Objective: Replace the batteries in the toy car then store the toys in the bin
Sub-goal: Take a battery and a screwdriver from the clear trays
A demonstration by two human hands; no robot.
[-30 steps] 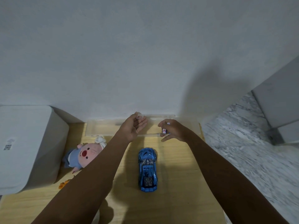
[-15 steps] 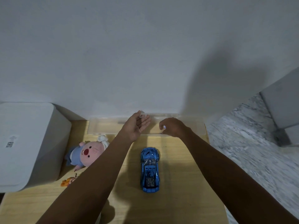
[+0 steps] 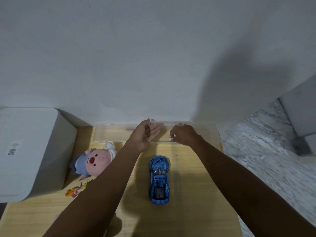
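Risk lies beyond the blue toy car point(image 3: 159, 179): right hand point(image 3: 183, 135) pinching a small battery point(image 3: 171, 138) could drop it while left hand point(image 3: 145, 136) grips the clear case lid point(image 3: 119, 124).

Blue toy car point(image 3: 159, 179), pink plush pig point(image 3: 95, 160) — white bin point(image 3: 34, 151), pale wooden table point(image 3: 188, 211).
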